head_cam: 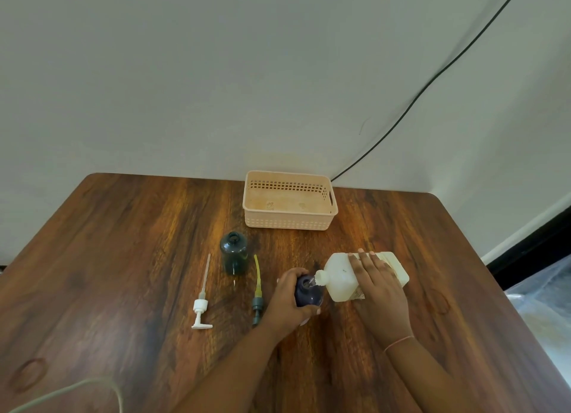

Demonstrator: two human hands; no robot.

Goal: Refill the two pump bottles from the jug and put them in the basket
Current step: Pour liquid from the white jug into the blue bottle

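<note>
The left grip [285, 299] wrapped the dark bottle [309, 295], steadying it upright, while the right grip [381, 289] clasped the jug [340, 279], tipped so its spout met the mouth. The green bottle [234, 253] stood uncapped near the basket [290, 222], ready for its turn.

Bare forearms [247, 360], thin pink thread bracelet [398, 342] on right wrist
</note>
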